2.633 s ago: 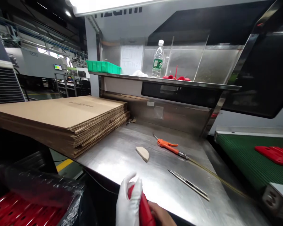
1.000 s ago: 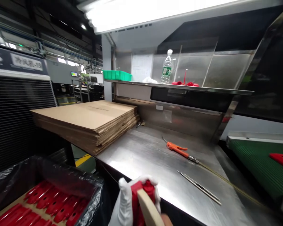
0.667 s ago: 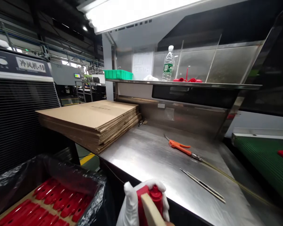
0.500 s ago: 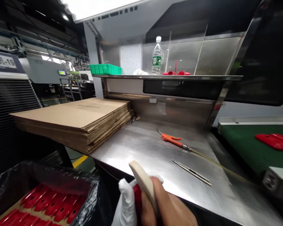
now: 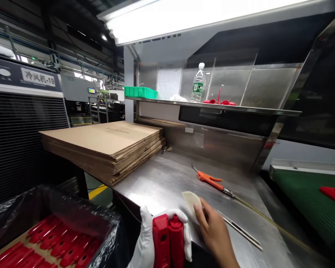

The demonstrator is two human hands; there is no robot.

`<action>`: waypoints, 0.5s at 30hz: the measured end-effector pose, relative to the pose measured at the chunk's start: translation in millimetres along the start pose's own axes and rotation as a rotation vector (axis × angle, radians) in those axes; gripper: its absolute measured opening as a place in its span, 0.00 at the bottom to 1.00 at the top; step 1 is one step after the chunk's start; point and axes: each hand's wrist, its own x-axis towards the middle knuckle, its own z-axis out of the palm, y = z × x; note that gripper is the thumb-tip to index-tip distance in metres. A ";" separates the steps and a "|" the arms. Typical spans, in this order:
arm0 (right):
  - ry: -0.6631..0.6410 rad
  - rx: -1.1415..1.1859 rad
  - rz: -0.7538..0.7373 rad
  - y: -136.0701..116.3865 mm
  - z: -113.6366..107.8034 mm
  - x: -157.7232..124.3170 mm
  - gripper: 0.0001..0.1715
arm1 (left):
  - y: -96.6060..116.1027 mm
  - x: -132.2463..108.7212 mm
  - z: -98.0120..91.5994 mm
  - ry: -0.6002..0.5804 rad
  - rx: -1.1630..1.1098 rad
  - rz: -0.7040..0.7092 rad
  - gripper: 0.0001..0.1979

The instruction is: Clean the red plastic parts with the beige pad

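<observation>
My left hand (image 5: pixel 147 242), in a white glove, is closed round a red plastic part (image 5: pixel 169 242) held upright at the near edge of the steel table (image 5: pixel 167 178). My bare right hand (image 5: pixel 214 232) rests on the table just right of it, thumb and fingers pinching a flat beige half-round scraper (image 5: pixel 191 201) that lies on or just above the steel.
Orange-handled cutters (image 5: pixel 212 181) and long tweezers (image 5: pixel 240 229) lie on the table. A stack of flat cardboard (image 5: pixel 106 143) fills its left side. A bag-lined box of red parts (image 5: pixel 44 245) stands below left. A green conveyor (image 5: pixel 309 197) carries a red part (image 5: pixel 333 193) at right.
My right hand has taken the beige scraper off the red part and lowered it to the table on the right. The left hand keeps the red part upright.
</observation>
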 end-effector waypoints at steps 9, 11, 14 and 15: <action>-0.298 -0.420 0.121 85.7 -7.4 165.8 0.26 | -8.6 14.1 -21.0 0.097 -0.301 -0.025 0.37; -0.345 -0.483 0.152 102.6 -6.0 172.9 0.25 | -10.2 17.5 -24.9 0.182 -0.335 -0.052 0.34; -0.323 -0.550 0.139 111.6 -2.4 175.1 0.21 | -9.8 20.4 -28.8 0.245 -0.351 -0.107 0.33; -0.301 -0.568 0.121 111.1 -3.2 175.6 0.20 | -8.8 20.7 -29.5 0.252 -0.350 -0.117 0.33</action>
